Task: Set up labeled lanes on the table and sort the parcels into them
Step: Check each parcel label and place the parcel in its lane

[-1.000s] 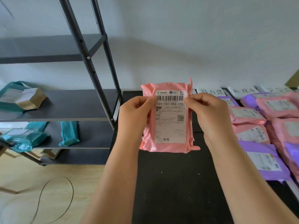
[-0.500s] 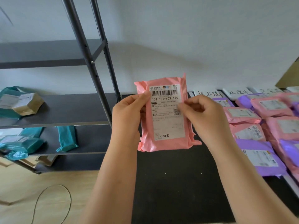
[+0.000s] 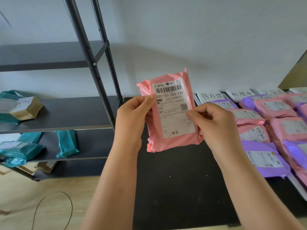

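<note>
Fig. Head view, L to R. Far left of frame: dark metal rack (image 3: 66, 113) w/ teal parcels (image 3: 67, 143) on its lower shelf and a teal-and-brown parcel (image 3: 25, 107) on the mid shelf. A thin cable (image 3: 53, 206) loops on the wood floor, lower left. Centre: pink parcel (image 3: 172, 143) held upright in the air above the left part of the black table (image 3: 179, 188), touching no surface. Its white shipping label (image 3: 174, 113) faces the camera, code 101-101-Y03-170 legible. Right: handwritten lane cards (image 3: 211, 95) in a row at the table's far edge, w/ sorted parcels (image 3: 265, 160), pink and purple, lying in columns in front of them, packed close and partly overlapping. Risks (judged): the columns sit so tight that a parcel set down carelessly could straddle two lanes or cover a neighbour's label. Lane choice rests on reading the label, so a misread code sends it to the wrong card. The poly bag looks slick and is gripped only at its edges, so a loosened hold while reaching right could drop it short, onto bare table or the floor. Fingers: left hand (image 3: 132, 117) grips the parcel's left edge by the barcode, thumb flat on the front; the other fingers are behind the bag and hidden, so their spread can't be told. Right hand (image 3: 214, 123) pinches the right edge just below the QR code btwn thumb and forefinger, gap closed on the bag; remaining fingers curl inward.
</note>
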`<state>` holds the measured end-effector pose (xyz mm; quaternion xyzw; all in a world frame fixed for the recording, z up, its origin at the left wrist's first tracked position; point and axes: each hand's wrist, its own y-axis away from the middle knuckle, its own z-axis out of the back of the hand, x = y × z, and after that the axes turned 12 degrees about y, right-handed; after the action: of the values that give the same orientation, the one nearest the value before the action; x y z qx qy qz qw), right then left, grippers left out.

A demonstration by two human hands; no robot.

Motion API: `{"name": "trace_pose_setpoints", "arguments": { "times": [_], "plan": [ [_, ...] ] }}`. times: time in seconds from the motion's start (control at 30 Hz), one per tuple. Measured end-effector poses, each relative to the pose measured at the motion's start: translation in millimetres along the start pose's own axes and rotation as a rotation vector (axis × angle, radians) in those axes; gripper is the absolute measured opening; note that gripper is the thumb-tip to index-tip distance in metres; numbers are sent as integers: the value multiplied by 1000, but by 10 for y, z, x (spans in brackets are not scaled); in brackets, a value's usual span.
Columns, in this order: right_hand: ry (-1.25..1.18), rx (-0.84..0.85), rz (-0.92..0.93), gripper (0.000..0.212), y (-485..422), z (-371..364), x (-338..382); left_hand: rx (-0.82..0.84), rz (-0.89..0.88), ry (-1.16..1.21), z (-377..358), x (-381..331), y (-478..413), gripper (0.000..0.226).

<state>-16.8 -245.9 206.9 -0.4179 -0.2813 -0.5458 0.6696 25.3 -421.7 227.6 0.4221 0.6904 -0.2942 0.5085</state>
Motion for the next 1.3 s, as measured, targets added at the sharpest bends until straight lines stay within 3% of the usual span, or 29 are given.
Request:
{"name": "trace_pose_setpoints", "arguments": {
  "times": [0.17,0.4,0.87,1.0,1.3],
  "plan": [
    [-45,-109,-18,8,-29,63,-17,172,33,-171,17,7,29,14],
    [-104,-136,-13,9,-2,73,-28,250,57,-54,53,45,30,15],
    [-90,-87,-83,11,10,23,-26,237,45,-93,99,51,40,14],
    [-4,-77,-74,2,22,20,-43,226,16,-200,79,66,43,10],
    [374,-226,-20,47,49,184,-197,304,-32,-518,-34,294,41,7]
  ]
}}
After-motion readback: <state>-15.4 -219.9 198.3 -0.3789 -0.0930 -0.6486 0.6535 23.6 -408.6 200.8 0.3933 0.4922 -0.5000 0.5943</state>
